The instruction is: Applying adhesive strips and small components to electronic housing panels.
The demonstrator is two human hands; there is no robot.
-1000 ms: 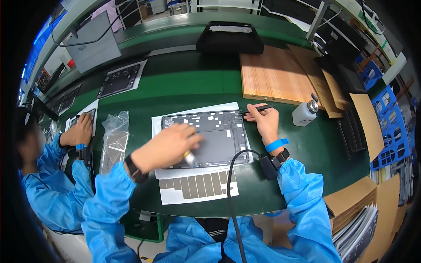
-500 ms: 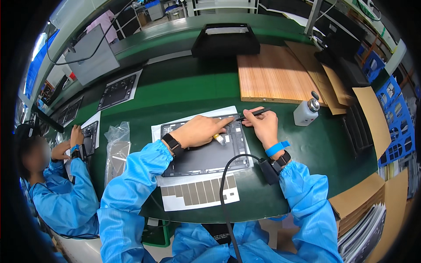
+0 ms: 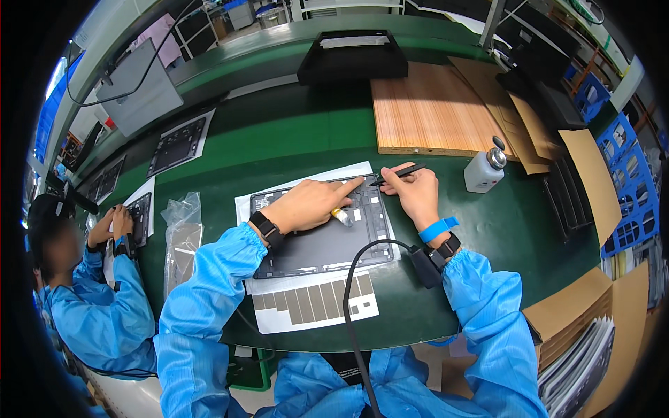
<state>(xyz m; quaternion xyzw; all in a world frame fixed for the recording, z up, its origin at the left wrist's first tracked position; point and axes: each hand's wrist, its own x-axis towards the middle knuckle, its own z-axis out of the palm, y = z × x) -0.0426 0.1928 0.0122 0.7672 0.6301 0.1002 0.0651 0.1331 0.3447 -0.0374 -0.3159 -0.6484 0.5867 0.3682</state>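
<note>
My left hand [image 3: 304, 205] rests over a dark grey, tablet-sized device housing [image 3: 313, 251], its index finger stretched to the top right edge. The curled fingers close on a small yellow-and-clear cylinder [image 3: 342, 217], partly hidden. My right hand [image 3: 417, 197] pinches a thin black pen-like tool [image 3: 410, 170], its tip at the housing's top right corner beside my left fingertip. Under the housing lies white paper [image 3: 249, 207]. A white sheet of grey adhesive pieces [image 3: 313, 305] lies nearest me, against the housing's lower side.
Right of my right hand stands a white pump bottle [image 3: 482, 172]. A wooden board [image 3: 439, 111] and black tray [image 3: 354, 59] lie at the back. A clear plastic bag [image 3: 182, 244] sits left. Cardboard boxes [image 3: 571, 299] flank the right. A co-worker [image 3: 97, 306] works at left.
My right thumb and fingers have shifted slightly on the black tool, whose tip stays near the corner. The view has shifted a little. At left, the co-worker's hands have drawn together.
</note>
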